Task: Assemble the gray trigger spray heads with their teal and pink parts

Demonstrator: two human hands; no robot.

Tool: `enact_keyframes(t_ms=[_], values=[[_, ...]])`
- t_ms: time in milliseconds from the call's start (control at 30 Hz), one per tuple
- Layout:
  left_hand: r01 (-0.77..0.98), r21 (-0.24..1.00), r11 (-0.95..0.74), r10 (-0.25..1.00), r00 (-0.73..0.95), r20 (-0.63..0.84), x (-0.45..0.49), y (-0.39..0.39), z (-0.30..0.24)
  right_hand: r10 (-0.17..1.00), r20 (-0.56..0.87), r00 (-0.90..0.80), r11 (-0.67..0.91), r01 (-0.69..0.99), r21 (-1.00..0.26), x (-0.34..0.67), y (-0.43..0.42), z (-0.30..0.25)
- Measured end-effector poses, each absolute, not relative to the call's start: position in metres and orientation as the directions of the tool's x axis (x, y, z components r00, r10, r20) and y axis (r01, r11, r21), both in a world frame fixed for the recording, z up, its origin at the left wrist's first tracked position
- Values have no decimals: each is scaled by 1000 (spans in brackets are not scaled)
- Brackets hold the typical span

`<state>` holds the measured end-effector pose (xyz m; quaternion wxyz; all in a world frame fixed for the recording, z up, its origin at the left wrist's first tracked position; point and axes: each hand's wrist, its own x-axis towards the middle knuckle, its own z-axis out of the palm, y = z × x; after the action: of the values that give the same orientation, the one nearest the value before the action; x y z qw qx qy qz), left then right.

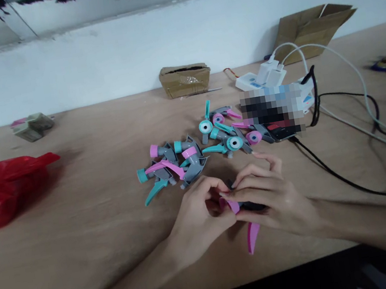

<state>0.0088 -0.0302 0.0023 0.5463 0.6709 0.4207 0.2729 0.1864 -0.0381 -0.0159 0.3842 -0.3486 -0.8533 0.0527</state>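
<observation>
Near the table's front edge, a pink and grey trigger spray head (pixel 254 237) is held between both hands, its pink trigger pointing down toward me. My left hand (pixel 204 213) pinches its pink collar (pixel 234 205) between thumb and fingers. Wrapped over the grey body from the other side is my right hand (pixel 274 195), its fingertips meeting the left ones; much of the body is hidden under them. Just beyond the hands lies a loose pile of similar spray heads (pixel 192 161), grey with pink or teal collars and triggers.
A red plastic bag (pixel 5 189) lies at left, with small greenish blocks (pixel 32 127) behind it. A small cardboard box (pixel 186 81) and a larger open one (pixel 307 33) stand by the wall. Chargers on a power strip (pixel 247 82) trail cables (pixel 350 188) across the right side.
</observation>
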Motion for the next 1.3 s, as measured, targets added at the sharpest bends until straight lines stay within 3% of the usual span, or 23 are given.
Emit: enact_keyframes(t_ms=[200, 300, 400, 500, 867, 1300], values=[[152, 988, -1, 876, 477, -73, 6, -29, 2, 659, 622, -423, 731, 556, -396, 192, -33, -10], [147, 966, -212, 912, 385, 141, 4, -32, 6, 702, 599, -386, 700, 529, -479, 196, -28, -7], [265, 827, -496, 849, 346, 399, 3, -35, 11, 720, 599, -350, 682, 511, -523, 198, -25, -6], [380, 695, -610, 789, 374, 488, 5, -36, 14, 714, 618, -330, 687, 501, -527, 197, -25, -6], [532, 494, -688, 726, 492, 481, 5, -42, 5, 673, 642, -367, 718, 534, -446, 197, -26, -10], [487, 695, -528, 838, 429, 337, 8, -39, 4, 674, 616, -407, 730, 495, -471, 194, -24, -16]])
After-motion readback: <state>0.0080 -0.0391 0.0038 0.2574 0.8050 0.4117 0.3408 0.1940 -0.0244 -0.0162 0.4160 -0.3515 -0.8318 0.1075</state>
